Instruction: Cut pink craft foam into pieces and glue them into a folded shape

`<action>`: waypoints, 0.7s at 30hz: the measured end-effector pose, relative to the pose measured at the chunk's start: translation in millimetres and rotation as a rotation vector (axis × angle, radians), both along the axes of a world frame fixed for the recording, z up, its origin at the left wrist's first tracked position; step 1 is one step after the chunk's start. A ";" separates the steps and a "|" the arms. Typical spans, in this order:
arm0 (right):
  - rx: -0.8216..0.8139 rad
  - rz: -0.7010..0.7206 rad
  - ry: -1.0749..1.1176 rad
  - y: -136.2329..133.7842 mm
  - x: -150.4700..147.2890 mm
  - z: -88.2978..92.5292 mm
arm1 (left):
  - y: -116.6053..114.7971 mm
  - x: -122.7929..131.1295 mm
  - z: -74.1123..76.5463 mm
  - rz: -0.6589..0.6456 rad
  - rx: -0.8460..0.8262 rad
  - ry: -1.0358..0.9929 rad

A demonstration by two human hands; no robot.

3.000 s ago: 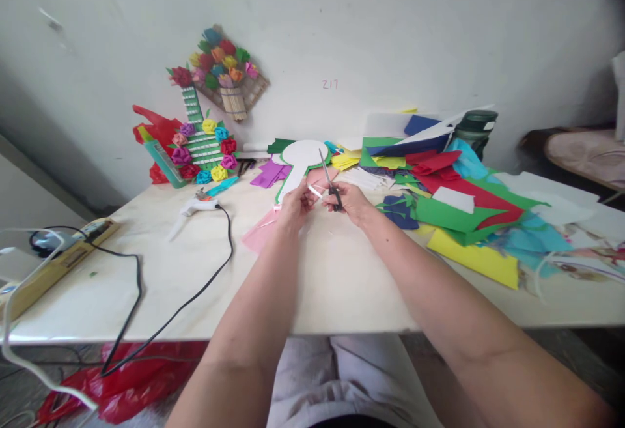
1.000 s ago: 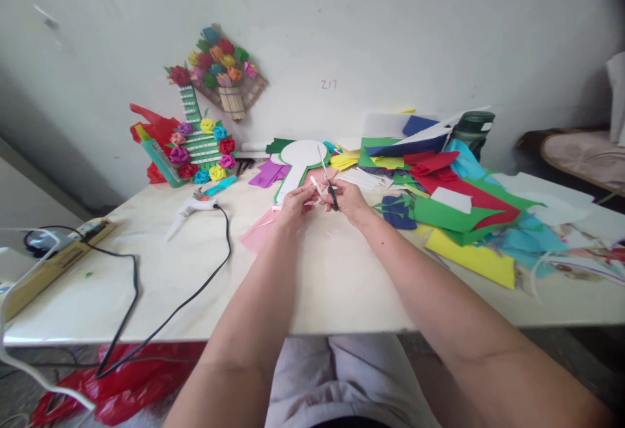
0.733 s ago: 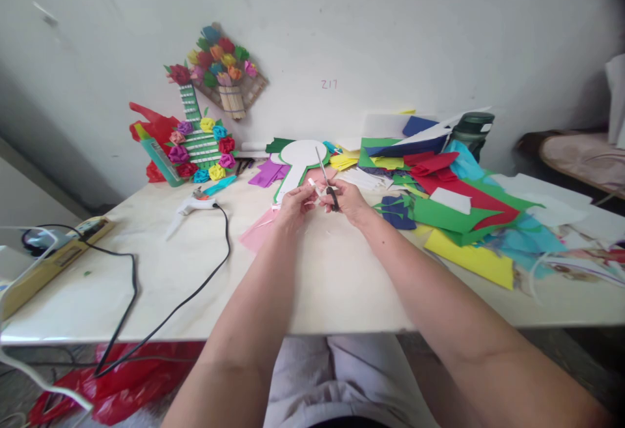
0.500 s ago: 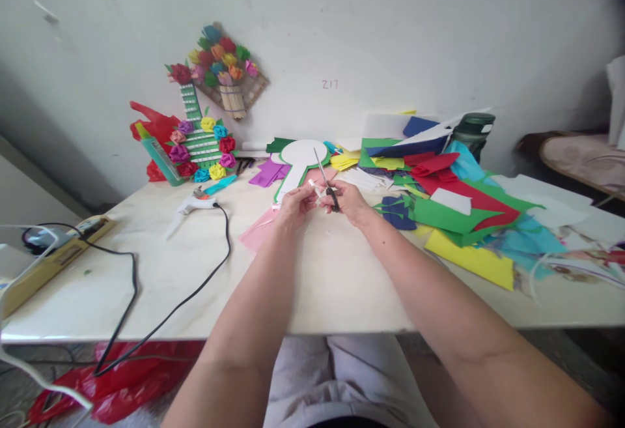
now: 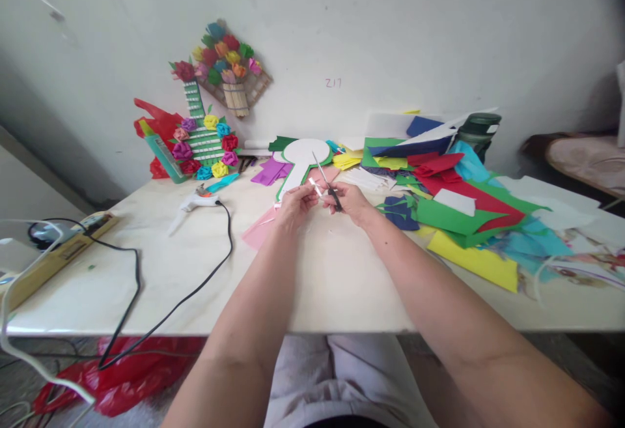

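Closed around a small rolled strip of white paper [image 5: 315,187], my left hand [image 5: 297,205] is over the middle of the table. My right hand [image 5: 352,204] grips scissors [image 5: 334,197] by their black handles, the blades pointing up and away to the left. Both hands are close together, fingertips nearly meeting at the strip. Just beyond them lies a white paddle-shaped cutout with a green border [image 5: 306,152]. Pink paper [image 5: 258,227] rests under my left forearm.
A white glue gun [image 5: 198,201] with a black cord lies left. Behind it stand a green bottle [image 5: 163,154] and a guitar-shaped craft with paper flowers [image 5: 205,144]. Coloured paper sheets [image 5: 454,216] pile up at the right, near a dark jar [image 5: 478,129]. A power strip [image 5: 63,252] sits far left.
The white strip now stands out more clearly between my fingers. Both hands stay in nearly the same place, and the whole view has shifted slightly.
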State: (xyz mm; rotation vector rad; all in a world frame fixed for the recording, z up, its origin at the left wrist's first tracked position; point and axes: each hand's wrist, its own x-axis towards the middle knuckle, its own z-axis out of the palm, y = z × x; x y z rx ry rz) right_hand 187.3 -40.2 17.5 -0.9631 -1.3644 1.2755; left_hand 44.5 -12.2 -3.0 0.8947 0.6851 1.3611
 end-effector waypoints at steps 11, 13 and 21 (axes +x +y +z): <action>0.039 0.146 -0.099 -3.1 7.9 1.9 | -0.1 -6.5 2.3 0.105 0.003 -0.121; 0.049 0.183 -0.162 -2.7 7.4 -0.2 | -0.4 -6.0 3.1 0.122 0.016 -0.144; 0.085 0.239 -0.288 -5.2 5.2 0.0 | -2.8 -5.6 6.6 0.181 0.027 -0.200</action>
